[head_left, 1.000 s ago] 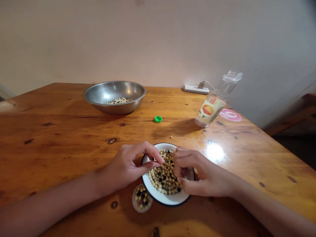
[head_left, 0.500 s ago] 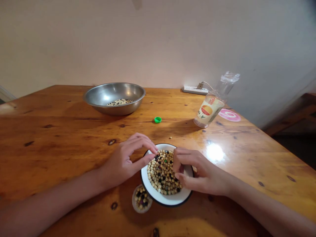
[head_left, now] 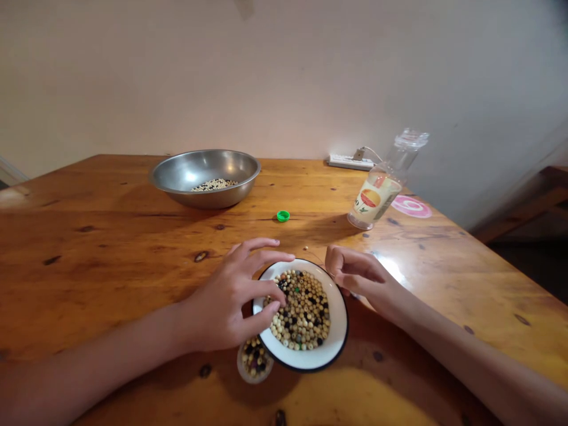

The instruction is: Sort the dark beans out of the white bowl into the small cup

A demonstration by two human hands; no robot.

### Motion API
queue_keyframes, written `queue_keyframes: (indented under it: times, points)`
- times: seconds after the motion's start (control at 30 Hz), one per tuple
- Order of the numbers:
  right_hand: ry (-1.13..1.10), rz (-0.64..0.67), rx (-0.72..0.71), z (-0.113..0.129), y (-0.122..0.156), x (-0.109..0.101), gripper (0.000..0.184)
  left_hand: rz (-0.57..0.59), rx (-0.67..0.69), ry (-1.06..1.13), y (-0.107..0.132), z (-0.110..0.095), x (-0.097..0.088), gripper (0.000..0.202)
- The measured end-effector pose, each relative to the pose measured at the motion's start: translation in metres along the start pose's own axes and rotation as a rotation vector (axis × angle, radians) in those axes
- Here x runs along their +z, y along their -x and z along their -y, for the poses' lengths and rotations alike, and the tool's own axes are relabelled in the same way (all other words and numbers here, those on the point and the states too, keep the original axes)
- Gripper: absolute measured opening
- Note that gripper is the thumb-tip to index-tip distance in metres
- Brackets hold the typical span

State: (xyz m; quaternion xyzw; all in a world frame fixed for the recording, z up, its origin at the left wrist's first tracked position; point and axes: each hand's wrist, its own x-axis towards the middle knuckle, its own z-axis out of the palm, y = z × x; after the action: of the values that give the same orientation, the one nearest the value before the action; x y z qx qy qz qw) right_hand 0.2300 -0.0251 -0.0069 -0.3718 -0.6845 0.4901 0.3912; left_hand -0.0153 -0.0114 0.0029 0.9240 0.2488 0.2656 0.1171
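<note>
A white enamel bowl with a dark rim (head_left: pixel 336 331) holds many small beads (head_left: pixel 306 310), mostly pale wood with black and a few green ones. My left hand (head_left: pixel 242 296) reaches over its left side, fingers spread, with the index fingertip and thumb close together at the beads. No bead shows between them. Just off the bowl's upper right rim, my right hand (head_left: pixel 361 275) is closed in a pinch on a thin string (head_left: pixel 316 255), of which only a faint line shows. Partly under the left side of the bowl is a small cup of mixed beads (head_left: pixel 255 362).
A steel basin (head_left: pixel 242 192) with more beads stands at the back left. Beyond the bowl lie a green bottle cap (head_left: pixel 283 216) and a single bead (head_left: pixel 306 248). A clear labelled bottle (head_left: pixel 375 198) stands at the right, near a power strip (head_left: pixel 348 161) and a pink round sticker (head_left: pixel 412 206).
My right hand has moved from over the beads to outside the bowl's upper right rim. My left hand has spread its fingers and lowered its index finger to the beads.
</note>
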Motion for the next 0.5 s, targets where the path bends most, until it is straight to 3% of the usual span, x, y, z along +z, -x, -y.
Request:
queue_keyframes:
  times: [0.27, 0.4, 0.5]
  points:
    - [-0.061, -0.086, 0.067, -0.001, 0.0, 0.004, 0.021, -0.014, -0.004, -0.001, 0.001, 0.001, 0.001, 0.013]
    - [0.292, -0.294, 0.031, -0.006, -0.008, -0.003, 0.017, 0.007, -0.025, 0.041, 0.002, 0.004, 0.003, 0.018]
    - [0.546, -0.264, -0.113, -0.014, -0.018, -0.009, 0.012, 0.045, -0.023, 0.08, 0.001, 0.005, 0.006, 0.022]
